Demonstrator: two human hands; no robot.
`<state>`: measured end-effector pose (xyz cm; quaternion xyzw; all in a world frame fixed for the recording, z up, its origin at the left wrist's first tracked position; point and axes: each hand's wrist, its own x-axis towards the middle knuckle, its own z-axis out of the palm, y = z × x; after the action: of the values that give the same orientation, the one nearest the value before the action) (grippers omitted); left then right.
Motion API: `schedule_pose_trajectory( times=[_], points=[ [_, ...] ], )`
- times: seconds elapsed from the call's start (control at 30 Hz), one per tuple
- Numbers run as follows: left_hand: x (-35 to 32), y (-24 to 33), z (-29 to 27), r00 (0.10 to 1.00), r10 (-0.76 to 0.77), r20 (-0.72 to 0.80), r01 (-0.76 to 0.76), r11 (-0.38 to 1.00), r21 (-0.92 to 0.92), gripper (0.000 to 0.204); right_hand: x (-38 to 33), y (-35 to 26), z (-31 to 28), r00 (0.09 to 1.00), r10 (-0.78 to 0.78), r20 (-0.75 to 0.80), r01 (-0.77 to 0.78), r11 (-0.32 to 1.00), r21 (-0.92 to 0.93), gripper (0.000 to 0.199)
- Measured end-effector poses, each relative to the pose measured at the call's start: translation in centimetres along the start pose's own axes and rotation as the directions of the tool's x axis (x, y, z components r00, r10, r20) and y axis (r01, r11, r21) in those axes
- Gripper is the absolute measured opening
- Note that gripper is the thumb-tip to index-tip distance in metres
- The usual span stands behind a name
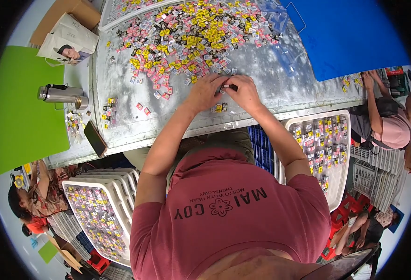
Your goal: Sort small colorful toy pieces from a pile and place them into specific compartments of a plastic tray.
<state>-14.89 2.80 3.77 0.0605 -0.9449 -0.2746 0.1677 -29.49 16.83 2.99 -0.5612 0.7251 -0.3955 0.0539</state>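
Observation:
My left hand (207,92) and my right hand (245,92) meet over the near part of the grey table, fingers curled inward. Between my right fingertips is a small dark piece (232,87). My left fingers are closed beside it, and what they hold is mostly hidden. Just below the hands, a short row of small yellow-and-black pieces (219,108) lies by the table edge. Beyond my fingers spreads a big heap of small printed pieces (186,42) in pink, yellow, black and white. Two pink pieces (143,108) lie apart, left of my left forearm.
A clear bag of pieces (109,113), a dark phone (95,138) and a steel flask (60,93) are at left. White trays of bagged pieces stand on my left (96,219) and right (324,144). Other people work at both sides. A blue board (354,37) covers the far right.

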Motion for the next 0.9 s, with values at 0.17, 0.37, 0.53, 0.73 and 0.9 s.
schedule_pose_trajectory(
  times=[0.17, 0.37, 0.53, 0.73, 0.9],
  points=[
    [-0.2, -0.5, 0.7, 0.998, 0.027, -0.057, -0.025, 0.999, 0.031, 0.053, 0.0, 0.2, 0.0, 0.998, 0.039, -0.044, -0.039, 0.999, 0.011, 0.015],
    [-0.8, -0.8, -0.2, 0.997, -0.081, -0.019, 0.082, 0.992, 0.099, 0.052, -0.6, -0.2, -0.1, 0.998, -0.062, 0.016, 0.063, 0.995, -0.082, 0.020],
    [-1.1, -0.3, -1.1, 0.988, -0.142, 0.069, 0.141, 0.990, 0.010, 0.049, -1.1, -0.9, -1.9, 0.995, -0.053, 0.089, 0.061, 0.994, -0.092, 0.035],
    [-0.9, -0.6, -1.1, 0.996, -0.021, 0.087, 0.020, 1.000, 0.012, 0.044, -2.3, 0.0, -4.2, 0.986, 0.043, 0.163, -0.024, 0.993, -0.119, 0.042],
    [-0.4, -0.4, -0.2, 0.992, -0.053, 0.116, 0.058, 0.997, -0.041, 0.042, -2.6, 1.0, -3.4, 0.987, 0.062, 0.148, -0.047, 0.994, -0.103, 0.039]
  ],
)
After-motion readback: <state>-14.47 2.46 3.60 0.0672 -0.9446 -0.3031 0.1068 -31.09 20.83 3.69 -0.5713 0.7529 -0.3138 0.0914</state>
